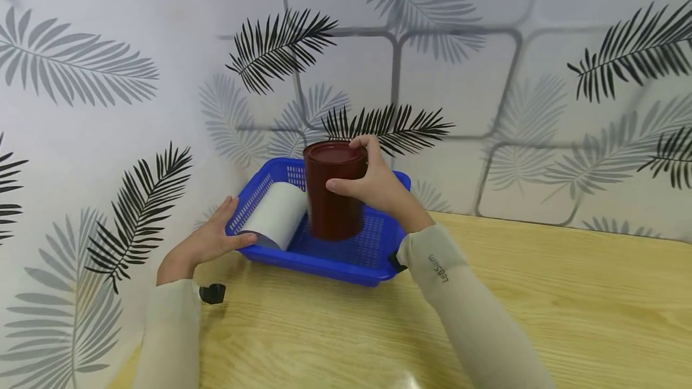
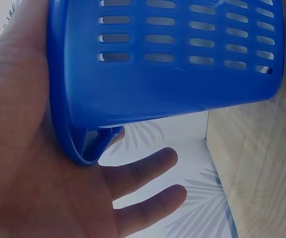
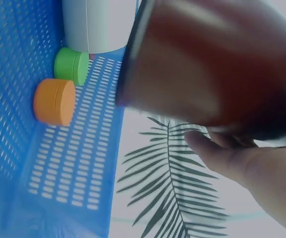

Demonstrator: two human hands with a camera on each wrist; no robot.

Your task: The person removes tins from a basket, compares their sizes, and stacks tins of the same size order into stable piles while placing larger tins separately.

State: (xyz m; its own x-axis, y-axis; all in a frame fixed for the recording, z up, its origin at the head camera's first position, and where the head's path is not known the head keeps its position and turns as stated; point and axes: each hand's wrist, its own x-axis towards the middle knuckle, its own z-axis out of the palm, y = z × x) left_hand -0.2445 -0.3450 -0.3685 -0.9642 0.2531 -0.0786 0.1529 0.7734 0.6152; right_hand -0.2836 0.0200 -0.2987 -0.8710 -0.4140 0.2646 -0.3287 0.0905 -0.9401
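My right hand (image 1: 378, 182) grips a dark red-brown lidded canister (image 1: 332, 209) near its top, thumb across the front and fingers at the lid. The canister is over a blue plastic basket (image 1: 330, 267), its lower end seemingly raised off the floor. A white cylinder (image 1: 278, 212) lies on its side in the basket's left part. At the left front corner, my left hand (image 1: 216, 238) touches the rim; in the left wrist view its fingers (image 2: 145, 168) extend straight below the rim. The right wrist view shows a green round piece (image 3: 71, 66) and an orange round piece (image 3: 54, 102) inside the basket.
The basket stands on a light wooden table (image 1: 324, 329). Behind and to the left rises a pale wall covering (image 1: 346, 77) with black and grey leaf prints, close to the basket's back and left side.
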